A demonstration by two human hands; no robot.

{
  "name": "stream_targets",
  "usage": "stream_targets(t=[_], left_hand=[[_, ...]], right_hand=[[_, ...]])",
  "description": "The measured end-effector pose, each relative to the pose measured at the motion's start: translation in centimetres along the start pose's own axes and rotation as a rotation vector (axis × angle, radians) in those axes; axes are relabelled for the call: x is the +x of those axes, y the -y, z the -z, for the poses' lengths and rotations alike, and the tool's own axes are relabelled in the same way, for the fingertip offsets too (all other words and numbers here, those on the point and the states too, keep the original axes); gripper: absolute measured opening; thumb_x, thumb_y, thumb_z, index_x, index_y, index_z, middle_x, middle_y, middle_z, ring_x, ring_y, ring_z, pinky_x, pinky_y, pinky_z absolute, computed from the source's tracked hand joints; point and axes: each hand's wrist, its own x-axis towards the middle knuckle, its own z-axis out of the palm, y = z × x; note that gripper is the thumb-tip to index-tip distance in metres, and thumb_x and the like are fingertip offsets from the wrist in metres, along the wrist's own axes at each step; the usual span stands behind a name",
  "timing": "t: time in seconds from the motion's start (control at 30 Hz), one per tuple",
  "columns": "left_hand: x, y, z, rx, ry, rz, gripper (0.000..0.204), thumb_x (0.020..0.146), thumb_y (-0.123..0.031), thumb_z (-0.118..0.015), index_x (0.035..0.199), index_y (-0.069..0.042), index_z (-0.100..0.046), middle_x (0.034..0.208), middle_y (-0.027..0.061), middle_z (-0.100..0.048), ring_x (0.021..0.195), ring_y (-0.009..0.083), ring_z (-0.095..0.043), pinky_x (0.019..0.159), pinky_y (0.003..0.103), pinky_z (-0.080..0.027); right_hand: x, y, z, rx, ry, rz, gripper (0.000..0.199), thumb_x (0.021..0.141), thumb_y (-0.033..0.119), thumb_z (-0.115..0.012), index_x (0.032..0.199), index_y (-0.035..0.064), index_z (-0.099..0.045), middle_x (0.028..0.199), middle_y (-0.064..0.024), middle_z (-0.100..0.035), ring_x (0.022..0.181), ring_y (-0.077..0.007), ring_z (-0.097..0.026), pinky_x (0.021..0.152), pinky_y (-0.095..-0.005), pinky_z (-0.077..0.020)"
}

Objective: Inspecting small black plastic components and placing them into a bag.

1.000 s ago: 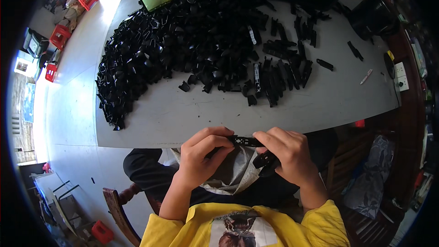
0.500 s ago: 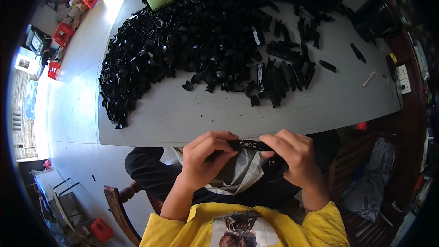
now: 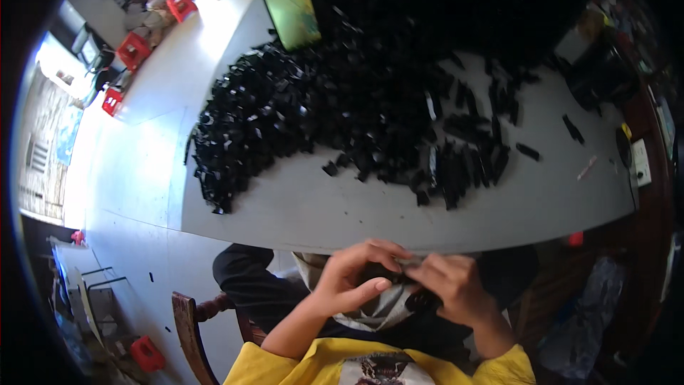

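Observation:
My left hand curls around a black plastic part, its thumb stretched along the near side. Close on the right, my right hand is bent with its fingertips against the part's right end, a little blurred. Below those fingers shows a second, curved black plastic piece, partly hidden by the hand. Both hands are over my lap, just in front of the table edge. A grey cloth lies under them.
A large heap of small black plastic pieces covers the table. Longer black strips lie at its right. A lit phone stands behind the heap. A pen lies at the right, and a wooden chair stands at lower left.
The view has shifted, so the table sits lower and farther right. My left thumb has moved away from its fingers, and my right hand has turned palm-down, nearer the left hand.

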Motion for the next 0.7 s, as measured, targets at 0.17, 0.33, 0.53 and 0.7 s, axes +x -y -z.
stream_targets(t=[0.17, 0.33, 0.53, 0.7], left_hand=[[-1.6, 0.7, -1.2, -0.217, 0.133, 0.230, 0.043, 0.101, -0.029, -0.042, 0.090, 0.006, -0.065, 0.109, 0.0235, -0.065, 0.106, 0.0292, -0.060, 0.096, 0.039, -0.044], [-3.0, 1.1, -1.5, -0.197, 0.154, 0.321, 0.043, 0.101, -0.029, -0.044, 0.083, 0.005, -0.064, 0.105, 0.0224, -0.067, 0.103, 0.0277, -0.062, 0.092, 0.039, -0.047], [-0.2, 0.7, -0.3, 0.156, 0.118, -0.004, 0.042, 0.099, -0.035, -0.043, 0.102, 0.003, -0.062, 0.108, 0.0164, -0.064, 0.102, 0.0294, -0.061, 0.091, 0.037, -0.045], [3.7, 1.7, 4.3, 1.220, -0.348, -0.092, 0.021, 0.079, -0.005, -0.066, 0.099, -0.004, -0.062, 0.083, 0.0115, -0.057, 0.077, 0.0292, -0.057, 0.068, 0.037, -0.046]], right_hand=[[-1.2, 0.9, -3.1, 0.045, -0.077, 0.170, 0.031, 0.066, 0.012, -0.073, 0.095, 0.0037, -0.067, 0.084, -0.0084, -0.065, 0.067, -0.0252, -0.065, 0.057, -0.0344, -0.0526], [-1.6, 1.3, -4.3, 0.028, 0.004, 0.169, 0.047, 0.061, 0.015, -0.076, 0.106, 0.0036, -0.063, 0.093, -0.0131, -0.065, 0.079, -0.0304, -0.068, 0.063, -0.0377, -0.0547], [-0.2, 0.4, -4.3, 0.259, 0.007, 0.103, 0.043, 0.069, 0.007, -0.070, 0.110, 0.0056, -0.060, 0.086, -0.0116, -0.064, 0.075, -0.0299, -0.066, 0.066, -0.0359, -0.0541], [-1.1, -1.3, -3.4, 0.581, -0.025, -0.251, 0.025, 0.079, 0.008, -0.072, 0.098, 0.0037, -0.056, 0.080, -0.0063, -0.062, 0.070, -0.0142, -0.061, 0.062, -0.0283, -0.0470]])
